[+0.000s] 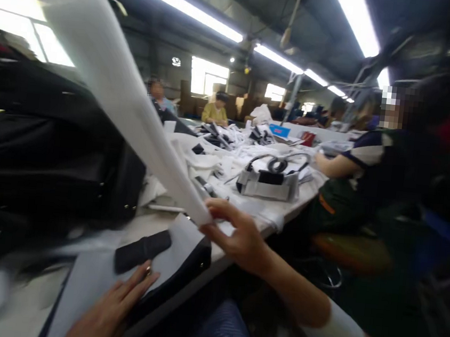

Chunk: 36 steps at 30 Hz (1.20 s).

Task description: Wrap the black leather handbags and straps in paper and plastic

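My right hand (237,237) pinches the lower end of a long white sheet (127,99) that sweeps up to the upper left, blurred by motion. My left hand (114,307) lies with fingers stretched flat on a black bag (183,260) covered by white paper, just below the bag's black strap piece (142,250). The bag lies at the near edge of the white worktable (244,219).
Stacked black bags (41,160) fill the left side. White paper and bag parts cover the table, with a grey bag (270,181) in the middle. A seated co-worker (365,167) on a stool (351,251) works at the right; other people sit further back.
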Each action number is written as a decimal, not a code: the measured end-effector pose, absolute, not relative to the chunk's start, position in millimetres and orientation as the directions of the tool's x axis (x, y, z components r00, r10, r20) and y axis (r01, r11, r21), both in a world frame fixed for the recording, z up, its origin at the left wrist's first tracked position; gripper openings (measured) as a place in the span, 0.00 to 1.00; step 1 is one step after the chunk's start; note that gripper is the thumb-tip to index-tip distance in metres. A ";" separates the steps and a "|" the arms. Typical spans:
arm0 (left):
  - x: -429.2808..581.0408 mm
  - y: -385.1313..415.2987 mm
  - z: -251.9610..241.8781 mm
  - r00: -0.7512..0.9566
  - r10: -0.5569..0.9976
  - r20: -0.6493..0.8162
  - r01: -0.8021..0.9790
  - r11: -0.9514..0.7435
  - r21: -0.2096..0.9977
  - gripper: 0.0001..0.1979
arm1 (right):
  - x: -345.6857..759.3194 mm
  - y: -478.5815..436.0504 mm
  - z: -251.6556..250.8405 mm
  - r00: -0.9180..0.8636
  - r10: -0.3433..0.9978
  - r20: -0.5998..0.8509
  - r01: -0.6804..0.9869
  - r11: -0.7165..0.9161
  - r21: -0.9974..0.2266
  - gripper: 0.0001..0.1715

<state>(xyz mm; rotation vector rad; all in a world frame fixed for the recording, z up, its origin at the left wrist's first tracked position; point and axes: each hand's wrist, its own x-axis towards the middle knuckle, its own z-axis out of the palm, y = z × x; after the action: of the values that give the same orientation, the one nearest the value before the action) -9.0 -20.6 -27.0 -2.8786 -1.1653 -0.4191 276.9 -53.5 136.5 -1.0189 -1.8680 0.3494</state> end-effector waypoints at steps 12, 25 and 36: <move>-5.9 -5.7 59.1 0.789 0.582 -0.198 0.589 -0.625 0.512 0.40 | 280.1 -107.6 -2.9 -0.501 0.540 0.676 0.744 0.668 0.019 0.16; -0.4 -21.9 58.4 0.720 0.658 -0.219 0.677 -0.598 0.428 0.42 | 216.8 -79.3 -32.1 -0.285 0.582 0.762 0.831 0.546 -0.106 0.16; 2.8 -42.9 6.0 0.685 0.723 0.083 0.720 -0.690 0.073 0.39 | 255.3 -71.1 2.7 -0.496 0.403 0.769 0.743 0.656 0.135 0.20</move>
<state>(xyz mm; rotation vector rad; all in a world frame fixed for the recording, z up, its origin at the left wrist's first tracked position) 2.8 -42.9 6.0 -2.9158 -1.2488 -0.1668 255.3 -71.1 2.7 -0.8839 -2.1420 -0.5967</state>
